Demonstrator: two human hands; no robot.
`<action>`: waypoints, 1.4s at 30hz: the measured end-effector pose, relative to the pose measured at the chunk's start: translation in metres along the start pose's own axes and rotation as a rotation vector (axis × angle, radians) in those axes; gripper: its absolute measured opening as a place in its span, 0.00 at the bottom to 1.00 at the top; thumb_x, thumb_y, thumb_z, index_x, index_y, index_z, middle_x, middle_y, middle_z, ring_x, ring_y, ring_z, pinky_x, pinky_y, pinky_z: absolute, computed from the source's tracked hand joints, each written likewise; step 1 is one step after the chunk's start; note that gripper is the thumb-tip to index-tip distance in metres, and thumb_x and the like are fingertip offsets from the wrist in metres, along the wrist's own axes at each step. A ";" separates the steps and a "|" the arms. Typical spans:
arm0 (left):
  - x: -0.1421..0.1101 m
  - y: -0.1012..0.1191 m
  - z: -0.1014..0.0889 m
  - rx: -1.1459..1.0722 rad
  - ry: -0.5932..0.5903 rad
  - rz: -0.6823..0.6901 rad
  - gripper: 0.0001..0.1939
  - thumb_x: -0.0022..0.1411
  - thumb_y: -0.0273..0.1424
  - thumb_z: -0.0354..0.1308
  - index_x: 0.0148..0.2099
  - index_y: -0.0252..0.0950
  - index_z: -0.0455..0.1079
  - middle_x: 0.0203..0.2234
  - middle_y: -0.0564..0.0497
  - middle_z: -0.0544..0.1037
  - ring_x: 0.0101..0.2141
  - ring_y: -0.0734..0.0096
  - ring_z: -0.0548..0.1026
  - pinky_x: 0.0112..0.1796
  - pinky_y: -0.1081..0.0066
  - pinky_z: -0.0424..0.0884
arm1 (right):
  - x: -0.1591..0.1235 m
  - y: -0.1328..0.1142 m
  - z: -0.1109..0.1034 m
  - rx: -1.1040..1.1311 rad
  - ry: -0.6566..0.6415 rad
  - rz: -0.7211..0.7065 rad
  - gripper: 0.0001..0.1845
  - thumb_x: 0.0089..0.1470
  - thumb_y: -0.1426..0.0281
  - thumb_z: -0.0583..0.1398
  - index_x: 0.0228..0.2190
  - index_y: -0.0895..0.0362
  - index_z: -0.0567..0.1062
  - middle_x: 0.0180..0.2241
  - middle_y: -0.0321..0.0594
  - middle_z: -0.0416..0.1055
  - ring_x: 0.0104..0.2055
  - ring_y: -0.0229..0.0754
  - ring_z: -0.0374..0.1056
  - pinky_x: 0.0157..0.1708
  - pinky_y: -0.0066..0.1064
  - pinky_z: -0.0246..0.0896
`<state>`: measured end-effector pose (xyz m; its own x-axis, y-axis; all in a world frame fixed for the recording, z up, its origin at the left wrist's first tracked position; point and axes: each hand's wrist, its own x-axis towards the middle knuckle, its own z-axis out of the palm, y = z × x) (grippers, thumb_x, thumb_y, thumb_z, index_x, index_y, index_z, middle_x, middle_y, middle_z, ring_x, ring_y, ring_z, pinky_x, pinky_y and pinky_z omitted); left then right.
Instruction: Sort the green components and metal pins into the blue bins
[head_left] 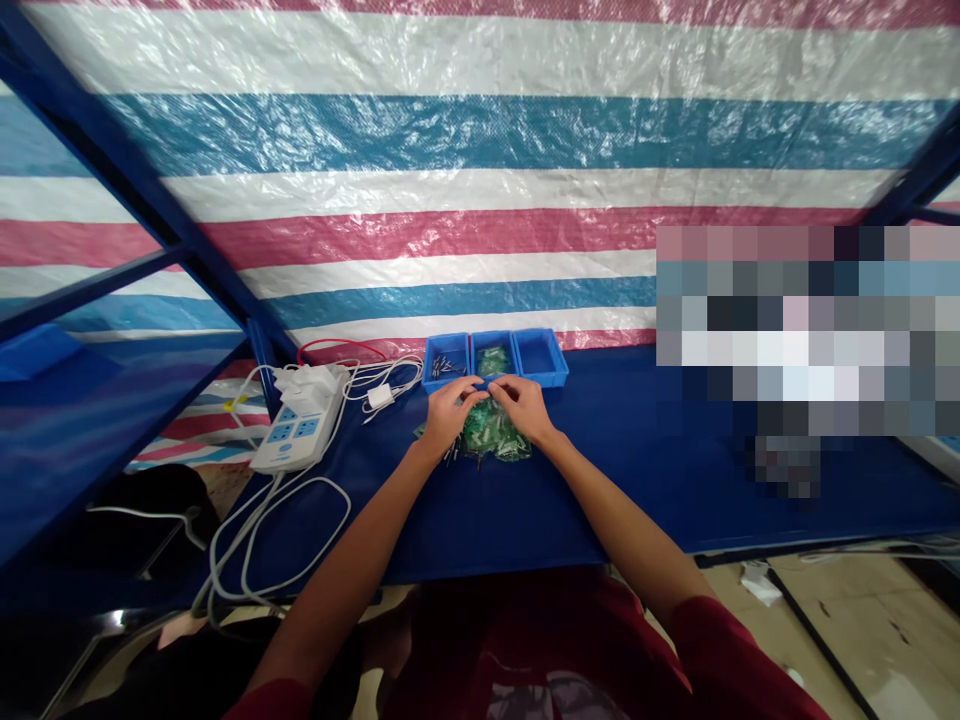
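Note:
My left hand (448, 412) and my right hand (523, 402) meet in the middle over the table, fingertips pinched close together. Whatever they hold is too small to make out. Beneath them lies a pile of greenish clear plastic packets (495, 438) with small pale and metallic pieces in it. Some thin dark metal pieces (451, 452) lie beside my left wrist. Just beyond my fingers stand three joined blue bins. The left bin (427, 366) has thin dark metal pieces in it, and the middle bin (491, 336) has greenish packets. The right bin (543, 380) is beyond my right hand.
A white power strip (294, 425) with plugged-in adapters sits at the left of the blue table (615, 440). White cables (346, 500) loop around it, near a small white charger (379, 397). Blue frame posts (217, 280) and striped sheeting stand behind. A blurred-out area covers the right.

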<state>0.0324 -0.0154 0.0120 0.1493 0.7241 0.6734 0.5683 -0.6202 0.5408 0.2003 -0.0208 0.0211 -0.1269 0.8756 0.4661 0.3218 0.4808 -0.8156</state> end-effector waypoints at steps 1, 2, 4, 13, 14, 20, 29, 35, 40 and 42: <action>0.000 0.000 0.000 0.004 0.004 0.002 0.17 0.63 0.45 0.56 0.40 0.37 0.75 0.27 0.52 0.79 0.28 0.71 0.76 0.37 0.70 0.74 | 0.000 0.000 0.000 0.006 -0.020 -0.005 0.20 0.57 0.56 0.54 0.26 0.57 0.75 0.22 0.36 0.68 0.24 0.37 0.61 0.27 0.28 0.55; 0.000 0.001 -0.001 0.006 0.007 0.005 0.17 0.63 0.45 0.56 0.40 0.37 0.75 0.27 0.52 0.79 0.28 0.71 0.77 0.38 0.70 0.74 | 0.000 0.001 0.001 0.010 -0.033 -0.007 0.20 0.57 0.56 0.54 0.25 0.57 0.75 0.22 0.36 0.67 0.23 0.37 0.60 0.27 0.28 0.55; 0.001 0.003 -0.002 0.002 0.009 0.014 0.16 0.63 0.45 0.55 0.40 0.38 0.75 0.27 0.51 0.80 0.30 0.70 0.77 0.39 0.69 0.74 | 0.000 0.002 0.002 0.009 -0.035 -0.006 0.20 0.57 0.55 0.54 0.26 0.57 0.74 0.21 0.35 0.67 0.24 0.37 0.60 0.27 0.28 0.55; 0.004 0.010 -0.007 0.002 -0.045 0.019 0.16 0.67 0.41 0.51 0.35 0.36 0.74 0.29 0.49 0.80 0.30 0.70 0.77 0.37 0.71 0.72 | 0.001 0.005 0.002 -0.002 0.058 -0.016 0.18 0.59 0.57 0.53 0.27 0.57 0.73 0.23 0.35 0.67 0.26 0.38 0.62 0.31 0.28 0.57; 0.004 0.010 -0.006 -0.001 -0.052 0.012 0.16 0.67 0.40 0.51 0.34 0.36 0.74 0.28 0.50 0.80 0.29 0.71 0.76 0.36 0.71 0.72 | 0.001 0.005 0.002 -0.002 0.054 -0.017 0.18 0.59 0.57 0.53 0.27 0.56 0.72 0.22 0.35 0.67 0.26 0.38 0.62 0.31 0.28 0.57; -0.001 0.010 0.003 -0.014 -0.044 -0.011 0.17 0.68 0.38 0.48 0.34 0.35 0.73 0.23 0.52 0.77 0.24 0.74 0.73 0.32 0.73 0.69 | 0.000 0.005 0.001 0.060 0.027 0.012 0.20 0.59 0.56 0.52 0.25 0.57 0.71 0.20 0.34 0.63 0.23 0.37 0.60 0.28 0.28 0.55; 0.035 -0.008 -0.022 0.409 0.315 -0.027 0.16 0.69 0.37 0.49 0.36 0.34 0.74 0.30 0.46 0.78 0.34 0.64 0.74 0.41 0.66 0.67 | -0.001 0.002 -0.001 0.065 0.136 0.049 0.22 0.63 0.56 0.48 0.36 0.57 0.75 0.23 0.35 0.66 0.24 0.37 0.62 0.27 0.27 0.56; 0.046 -0.016 -0.030 0.581 -0.140 -0.018 0.12 0.68 0.33 0.49 0.42 0.36 0.73 0.37 0.46 0.77 0.38 0.61 0.74 0.41 0.66 0.66 | 0.001 0.007 0.000 -0.015 0.127 0.024 0.20 0.61 0.58 0.50 0.34 0.57 0.76 0.23 0.36 0.69 0.25 0.38 0.63 0.29 0.28 0.56; 0.034 -0.006 -0.021 0.522 -0.536 0.071 0.12 0.65 0.39 0.55 0.42 0.38 0.74 0.35 0.49 0.78 0.36 0.64 0.75 0.35 0.71 0.67 | 0.002 0.008 0.000 -0.054 0.098 0.009 0.18 0.60 0.59 0.51 0.32 0.57 0.76 0.25 0.37 0.71 0.25 0.38 0.64 0.29 0.28 0.56; 0.030 -0.005 -0.015 0.549 -0.564 0.070 0.13 0.64 0.39 0.56 0.43 0.37 0.74 0.37 0.47 0.78 0.39 0.62 0.76 0.36 0.71 0.67 | 0.002 0.008 0.000 -0.063 0.091 0.017 0.18 0.60 0.60 0.52 0.32 0.57 0.76 0.25 0.37 0.72 0.25 0.38 0.64 0.29 0.28 0.57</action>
<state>0.0215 0.0047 0.0369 0.5042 0.8235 0.2599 0.8383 -0.5390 0.0814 0.2022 -0.0150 0.0153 -0.0361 0.8745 0.4836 0.3815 0.4594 -0.8022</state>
